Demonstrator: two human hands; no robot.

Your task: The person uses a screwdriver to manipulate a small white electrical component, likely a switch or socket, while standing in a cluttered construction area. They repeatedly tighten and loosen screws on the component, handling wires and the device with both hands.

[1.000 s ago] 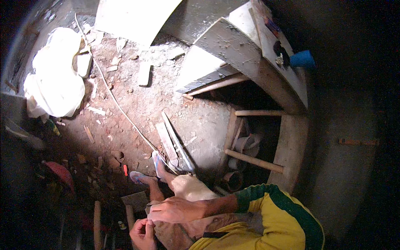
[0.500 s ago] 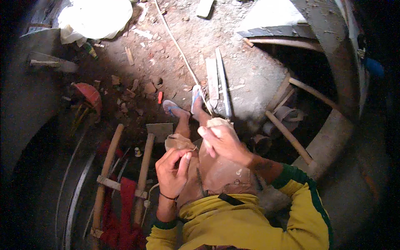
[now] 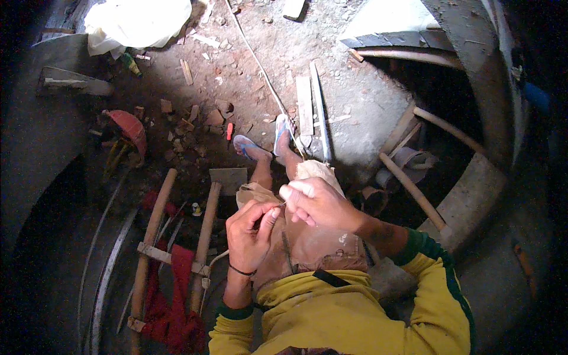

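Observation:
Both my hands are raised close together over my lap, above brown shorts. My left hand (image 3: 251,235) pinches thumb and fingertips together on a thin strand (image 3: 281,205), too fine to tell whether it is wire or thread. The strand reaches toward my right hand (image 3: 322,204), whose fingers are curled in a fist with the thumb on top. Whatever my right hand grips is hidden inside it. A small gap separates the two hands.
A wooden ladder-like frame (image 3: 155,222) with a red cloth (image 3: 177,296) stands at left. A red hard-shell bowl or helmet (image 3: 131,131) lies beyond. Ahead are a plank (image 3: 304,106), a metal bar (image 3: 320,112), rubble and a white sack (image 3: 139,23). Poles (image 3: 414,192) flank the right.
My left hand has moved slightly up and right, closer to my right hand. My right hand has turned a little and stays closed. The view has shifted slightly.

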